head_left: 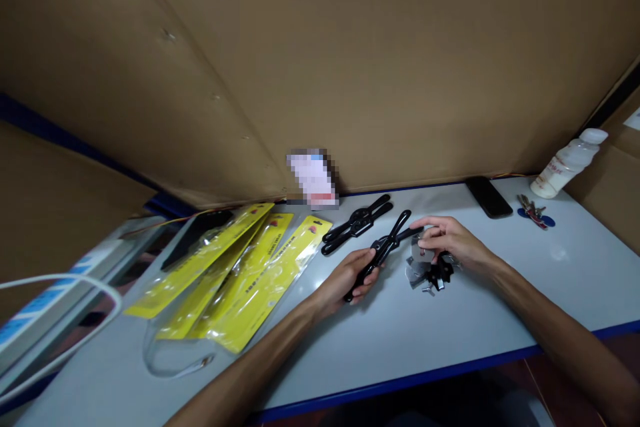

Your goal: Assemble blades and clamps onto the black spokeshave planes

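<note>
My left hand (353,277) is closed around a black spokeshave (395,233), held at a slant over the table; a second black handle shows beside it, and I cannot tell whether it belongs to another one. To its right, my right hand (453,243) pinches a flat silver blade (421,250) between thumb and fingers. Below those fingers lies a small pile of silver blades, black caps (441,273) and screws (429,291). Farther back, more black spokeshaves (357,221) rest side by side on the table.
Yellow cards with clear plastic packaging (270,280) spread over the left side. A power strip (55,310) and white cable (113,293) lie at far left. A phone (489,197), keys (533,210) and a bottle (567,163) stand or lie at right. Cardboard walls (375,67) enclose the table.
</note>
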The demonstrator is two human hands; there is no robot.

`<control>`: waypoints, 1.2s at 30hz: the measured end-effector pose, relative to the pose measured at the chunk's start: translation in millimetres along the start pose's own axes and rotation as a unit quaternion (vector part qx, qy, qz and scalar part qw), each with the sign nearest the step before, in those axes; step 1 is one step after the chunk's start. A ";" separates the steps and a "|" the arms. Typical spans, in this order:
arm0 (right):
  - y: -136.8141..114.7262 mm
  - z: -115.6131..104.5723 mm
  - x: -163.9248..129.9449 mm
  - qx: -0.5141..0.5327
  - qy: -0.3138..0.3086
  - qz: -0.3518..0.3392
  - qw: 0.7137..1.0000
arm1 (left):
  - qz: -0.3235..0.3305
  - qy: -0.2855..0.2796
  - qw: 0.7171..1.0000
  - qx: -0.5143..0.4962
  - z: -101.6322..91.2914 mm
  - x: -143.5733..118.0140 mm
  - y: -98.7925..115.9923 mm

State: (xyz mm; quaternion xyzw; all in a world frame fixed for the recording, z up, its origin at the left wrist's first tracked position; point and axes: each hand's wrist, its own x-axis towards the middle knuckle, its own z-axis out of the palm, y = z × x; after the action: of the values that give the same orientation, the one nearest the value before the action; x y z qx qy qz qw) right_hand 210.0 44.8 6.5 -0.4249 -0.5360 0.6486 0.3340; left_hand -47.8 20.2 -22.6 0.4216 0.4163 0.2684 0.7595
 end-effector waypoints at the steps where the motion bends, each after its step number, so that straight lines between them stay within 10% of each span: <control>1: 2.7 0.4 1.1 -0.030 -0.007 0.003 1.000 | 0.000 0.001 1.000 0.000 -0.1 0.0 0.0; 13: 8.1 23.9 -5.7 -0.297 0.078 -0.083 0.948 | 0.002 -0.003 1.000 -0.006 0.0 1.2 0.1; 36: 26.7 37.0 2.7 0.045 -0.036 0.041 0.998 | 0.014 -0.002 1.000 0.027 1.2 -0.1 -0.8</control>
State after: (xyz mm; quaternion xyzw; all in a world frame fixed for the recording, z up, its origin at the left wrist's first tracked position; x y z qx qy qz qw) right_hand 175.8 26.5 -17.7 -0.4072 -0.5005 0.6999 0.3063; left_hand -46.8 19.2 -22.8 0.4482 0.4159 0.2673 0.7448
